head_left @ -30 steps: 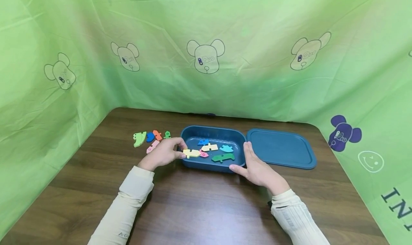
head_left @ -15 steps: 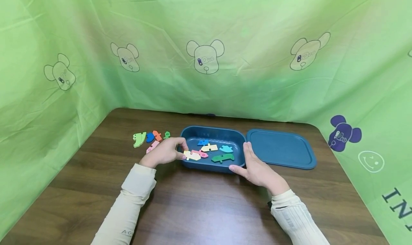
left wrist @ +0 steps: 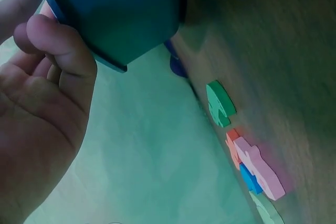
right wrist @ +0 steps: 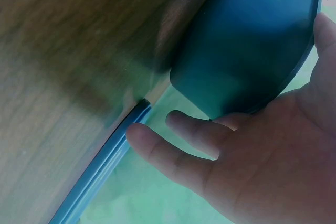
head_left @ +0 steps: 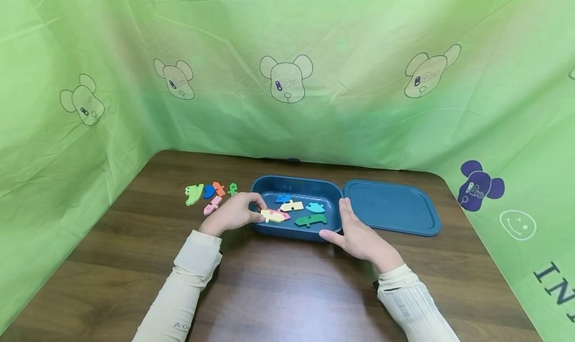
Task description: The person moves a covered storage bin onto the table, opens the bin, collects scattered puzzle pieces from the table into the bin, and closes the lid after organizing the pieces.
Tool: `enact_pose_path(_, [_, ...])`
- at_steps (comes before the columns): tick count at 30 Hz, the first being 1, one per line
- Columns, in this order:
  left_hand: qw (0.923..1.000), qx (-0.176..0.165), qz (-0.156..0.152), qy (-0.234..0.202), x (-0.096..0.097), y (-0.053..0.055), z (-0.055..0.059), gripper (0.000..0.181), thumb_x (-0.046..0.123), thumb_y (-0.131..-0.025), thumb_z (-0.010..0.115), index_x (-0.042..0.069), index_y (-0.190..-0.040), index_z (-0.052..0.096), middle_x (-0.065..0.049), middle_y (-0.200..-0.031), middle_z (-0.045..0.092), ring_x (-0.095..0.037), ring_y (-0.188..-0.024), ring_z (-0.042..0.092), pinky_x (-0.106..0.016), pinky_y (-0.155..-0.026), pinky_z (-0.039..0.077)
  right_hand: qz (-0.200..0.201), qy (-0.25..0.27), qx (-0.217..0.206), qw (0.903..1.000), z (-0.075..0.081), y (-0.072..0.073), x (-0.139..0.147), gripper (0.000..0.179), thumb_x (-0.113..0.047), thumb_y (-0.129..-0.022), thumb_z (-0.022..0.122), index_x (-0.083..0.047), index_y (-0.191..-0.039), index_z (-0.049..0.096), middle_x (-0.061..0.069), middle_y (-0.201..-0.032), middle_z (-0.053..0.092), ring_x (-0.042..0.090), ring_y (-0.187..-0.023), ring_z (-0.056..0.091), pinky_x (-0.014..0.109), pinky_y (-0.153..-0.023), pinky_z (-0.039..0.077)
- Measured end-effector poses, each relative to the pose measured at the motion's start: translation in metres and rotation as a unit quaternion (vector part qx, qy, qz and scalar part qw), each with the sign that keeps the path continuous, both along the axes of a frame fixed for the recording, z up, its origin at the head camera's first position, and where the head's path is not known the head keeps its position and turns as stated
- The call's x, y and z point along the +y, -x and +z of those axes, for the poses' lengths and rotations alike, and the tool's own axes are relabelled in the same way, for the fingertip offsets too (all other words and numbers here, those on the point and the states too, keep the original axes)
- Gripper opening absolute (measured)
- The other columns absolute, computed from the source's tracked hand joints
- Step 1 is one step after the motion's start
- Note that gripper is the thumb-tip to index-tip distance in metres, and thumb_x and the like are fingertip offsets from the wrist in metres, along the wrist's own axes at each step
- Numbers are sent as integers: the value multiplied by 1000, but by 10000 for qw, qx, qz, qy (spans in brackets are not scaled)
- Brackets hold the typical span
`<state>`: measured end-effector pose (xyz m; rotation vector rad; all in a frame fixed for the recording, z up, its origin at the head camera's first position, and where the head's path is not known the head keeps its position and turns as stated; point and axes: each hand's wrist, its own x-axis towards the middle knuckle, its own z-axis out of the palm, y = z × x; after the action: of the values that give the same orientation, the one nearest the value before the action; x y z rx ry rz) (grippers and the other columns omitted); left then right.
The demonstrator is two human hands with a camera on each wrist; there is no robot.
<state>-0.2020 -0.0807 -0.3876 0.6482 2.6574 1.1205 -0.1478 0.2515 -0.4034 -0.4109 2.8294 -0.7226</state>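
My left hand [head_left: 235, 212] reaches over the left end of a dark blue box [head_left: 296, 181] and pinches a pale yellow puzzle piece [head_left: 272, 216] between thumb and fingers. That piece partly covers a pink piece [head_left: 286, 215] inside the box. Around them in the box lie a blue piece [head_left: 283, 198], another pale yellow piece [head_left: 293, 206], a turquoise piece [head_left: 316, 207] and a dark green piece [head_left: 311, 220]. Against the box's right end rests my right hand [head_left: 361, 237], its fingers extended and its thumb at the front rim. The left wrist view hides the pinched piece behind the box wall.
Right of the box lies its blue lid [head_left: 393, 207], flat on the wooden table [head_left: 287, 292]. On the left are a light green piece [head_left: 194, 194], a blue one [head_left: 208, 191], an orange one [head_left: 218, 189], a green one [head_left: 232, 188] and a pink one [head_left: 212, 205].
My left hand has shifted slightly right with the pale yellow piece, which now overlaps the pink one in the box. The right hand stays in place.
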Motion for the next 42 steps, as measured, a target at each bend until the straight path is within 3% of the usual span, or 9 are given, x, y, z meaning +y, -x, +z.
enact_pose_path(9, [9998,124,42,139,4,-2,0,13,12,-87,80,15,-96,71,3,-89,64,-20,-85,56,-34,-70,47,-8,2,-40,10000,0,0,1,111,-65,-96,54,6,-157,-5,27,-164,-9,43,-150,1,58,-116,16])
enact_pose_path(17, [9994,-56,218,275,6,-3,-3,26,13,-89,79,8,-113,72,0,-100,67,-21,-96,59,-38,-83,51,-6,-12,-30,10000,-2,1,1,112,-66,-95,53,7,-157,-5,27,-164,-8,43,-150,1,58,-116,16])
enact_pose_path(22, [9994,-140,298,106,3,-4,-5,22,11,-92,75,9,-114,72,1,-99,66,-20,-94,58,-37,-80,51,-18,-9,-49,10000,-3,1,1,109,-62,-97,55,6,-157,-5,27,-164,-8,43,-150,1,58,-116,16])
enact_pose_path(26, [9986,-168,443,-241,-7,-4,-10,20,11,-96,70,8,-116,71,-1,-102,65,-21,-78,59,-36,-70,52,-8,0,-49,10000,-3,2,0,108,-61,-97,55,6,-157,-5,27,-164,-8,43,-150,1,58,-116,15])
enact_pose_path(30, [9940,-76,815,-731,-23,-4,-13,18,8,-98,66,6,-115,71,-6,-101,66,-23,-66,59,-36,-63,52,3,26,-80,10000,-2,2,-2,108,-61,-97,56,6,-157,-5,27,-164,-9,43,-150,1,58,-116,16])
enact_pose_path(36, [9792,329,1558,-1255,-51,1,-13,18,-2,-97,61,-2,-113,69,-16,-101,67,-24,-63,59,-34,-60,51,47,72,-16,10000,1,3,-2,111,-63,-96,55,8,-157,-5,28,-163,-8,44,-150,1,59,-116,15])
enact_pose_path(40, [9771,271,1812,-1087,-67,6,-13,17,-3,-97,59,-6,-112,67,-18,-102,66,-29,-68,63,-32,-61,50,54,104,-3,9999,1,2,-1,111,-63,-96,55,8,-156,-5,29,-163,-8,44,-150,1,59,-116,15])
enact_pose_path(42, [9791,298,1885,-711,-75,8,-15,16,0,-97,61,-6,-110,67,-18,-99,68,-31,-75,65,-36,-66,51,36,96,-14,9999,0,2,-1,110,-62,-97,56,7,-157,-6,28,-163,-9,44,-150,1,59,-116,15])
